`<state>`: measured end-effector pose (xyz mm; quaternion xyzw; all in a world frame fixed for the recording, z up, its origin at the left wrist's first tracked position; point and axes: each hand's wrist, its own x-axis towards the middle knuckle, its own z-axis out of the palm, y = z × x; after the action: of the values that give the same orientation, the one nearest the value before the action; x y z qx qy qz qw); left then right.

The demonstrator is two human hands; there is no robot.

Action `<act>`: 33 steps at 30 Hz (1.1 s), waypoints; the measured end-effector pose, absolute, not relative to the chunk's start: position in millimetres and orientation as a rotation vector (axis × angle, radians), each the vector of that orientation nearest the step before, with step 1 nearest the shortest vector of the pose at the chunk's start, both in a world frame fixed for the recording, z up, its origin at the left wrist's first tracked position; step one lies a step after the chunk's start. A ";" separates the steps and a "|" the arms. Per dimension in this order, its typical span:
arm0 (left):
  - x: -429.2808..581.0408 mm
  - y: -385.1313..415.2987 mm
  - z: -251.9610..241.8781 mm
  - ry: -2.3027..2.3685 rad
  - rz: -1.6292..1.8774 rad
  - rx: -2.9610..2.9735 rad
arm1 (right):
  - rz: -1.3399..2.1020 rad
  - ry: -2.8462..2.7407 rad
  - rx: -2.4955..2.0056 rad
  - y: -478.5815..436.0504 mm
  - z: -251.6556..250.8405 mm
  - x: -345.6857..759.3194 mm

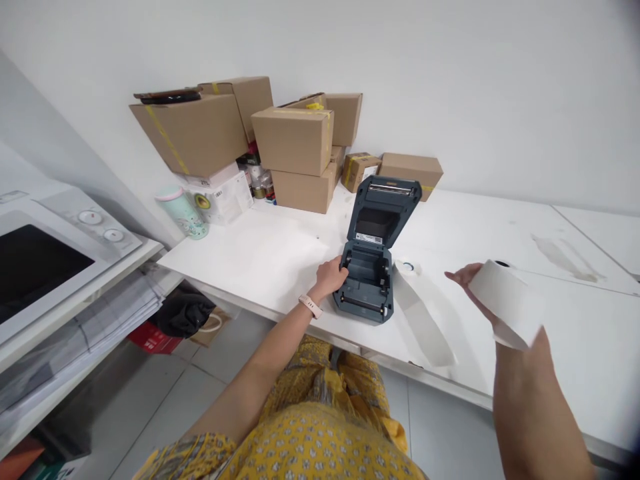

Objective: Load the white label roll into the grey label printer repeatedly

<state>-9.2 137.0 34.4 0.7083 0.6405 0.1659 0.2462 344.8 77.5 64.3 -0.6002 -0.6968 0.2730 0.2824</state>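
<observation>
Two hands flank the open label printer: the left hand curls over its left wall, while the right hand grips a white paper roll well right of the printer, roll axis roughly parallel to the printer's long side.

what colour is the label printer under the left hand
The label printer is dark slate grey-blue, seen best in the head view.

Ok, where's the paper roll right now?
Head view, right side: the paper roll is held in the right hand above the table, right of the open printer that the left hand touches.
</observation>
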 end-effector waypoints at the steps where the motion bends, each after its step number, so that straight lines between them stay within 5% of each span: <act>1: -9.3 136.5 34.8 1.744 0.460 1.929 | 0.794 -1.892 -1.556 81.4 76.1 332.6; 4: -9.8 135.5 34.5 1.727 0.485 1.934 | 1.060 -1.990 -1.362 100.9 101.4 278.9; 12: -12.0 135.1 28.1 1.712 0.537 1.872 | 0.361 -2.635 -1.529 158.4 69.6 192.9; 19: -10.1 136.0 29.6 1.735 0.539 1.841 | 0.107 -2.715 -1.665 160.1 45.0 185.0; 33: -11.3 135.7 22.8 1.609 0.641 1.708 | 0.178 -2.721 -1.563 149.3 36.1 191.0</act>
<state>-11.3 135.7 22.8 0.6585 0.6204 0.2471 0.3471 191.0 149.3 36.1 -0.4974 -0.8657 0.0566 -0.0007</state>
